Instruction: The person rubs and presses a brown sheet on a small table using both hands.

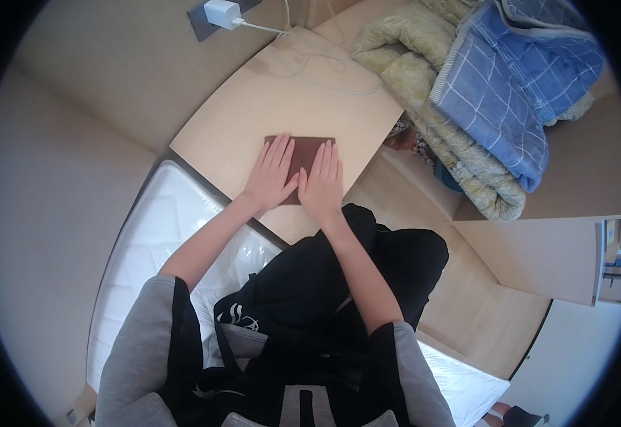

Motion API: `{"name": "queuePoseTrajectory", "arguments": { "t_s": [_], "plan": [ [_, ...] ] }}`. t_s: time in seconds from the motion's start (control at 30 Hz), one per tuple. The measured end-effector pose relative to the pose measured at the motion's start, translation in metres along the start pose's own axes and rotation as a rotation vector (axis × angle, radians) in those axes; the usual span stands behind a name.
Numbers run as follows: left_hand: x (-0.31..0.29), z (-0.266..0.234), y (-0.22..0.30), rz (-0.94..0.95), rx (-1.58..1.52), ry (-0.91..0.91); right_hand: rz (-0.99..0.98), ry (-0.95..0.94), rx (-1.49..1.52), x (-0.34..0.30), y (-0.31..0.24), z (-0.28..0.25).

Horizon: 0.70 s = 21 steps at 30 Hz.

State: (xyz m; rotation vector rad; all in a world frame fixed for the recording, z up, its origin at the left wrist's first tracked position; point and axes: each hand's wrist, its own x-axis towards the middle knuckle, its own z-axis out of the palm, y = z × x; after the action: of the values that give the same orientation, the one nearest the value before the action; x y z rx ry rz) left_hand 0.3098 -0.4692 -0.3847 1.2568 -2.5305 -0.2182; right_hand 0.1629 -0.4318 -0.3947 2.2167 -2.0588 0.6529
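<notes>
A dark brown, flat, roughly square sheet (304, 151) lies on the pale wooden board (253, 92); whether it is paper or cloth I cannot tell. My left hand (273, 174) rests flat over its left side, fingers stretched out and pointing away from me. Over the right side lies my right hand (321, 181), also flat with straight fingers. A strip of brown shows between the two hands, and the far edge of the sheet is visible past the fingertips. Both palms hide the side edges in part.
A white charger (223, 14) is plugged into a wall socket, its thin cable (346, 91) trailing over the board's far part. At the right lie a yellowish quilt (403, 43) and a blue checked blanket (492, 92). A plastic-wrapped white mattress (161, 220) is under me.
</notes>
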Motion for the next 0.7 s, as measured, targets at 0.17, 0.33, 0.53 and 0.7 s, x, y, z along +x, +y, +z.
{"name": "queuePoseTrajectory", "arguments": {
  "t_s": [0.17,0.33,0.53,0.7],
  "plan": [
    [0.041,0.01,-0.022,-0.011,0.028,0.04,-0.004,0.073,-0.055,0.044,0.015,0.017],
    [0.075,0.014,-0.023,-0.107,0.061,0.005,0.094,0.051,-0.069,0.072,0.025,0.031],
    [0.052,0.014,-0.02,-0.097,0.079,-0.006,0.058,0.013,-0.034,0.054,0.017,0.023],
    [0.007,0.0,0.003,-0.056,0.017,0.018,0.022,0.012,-0.025,0.006,0.001,0.002]
  ]
}}
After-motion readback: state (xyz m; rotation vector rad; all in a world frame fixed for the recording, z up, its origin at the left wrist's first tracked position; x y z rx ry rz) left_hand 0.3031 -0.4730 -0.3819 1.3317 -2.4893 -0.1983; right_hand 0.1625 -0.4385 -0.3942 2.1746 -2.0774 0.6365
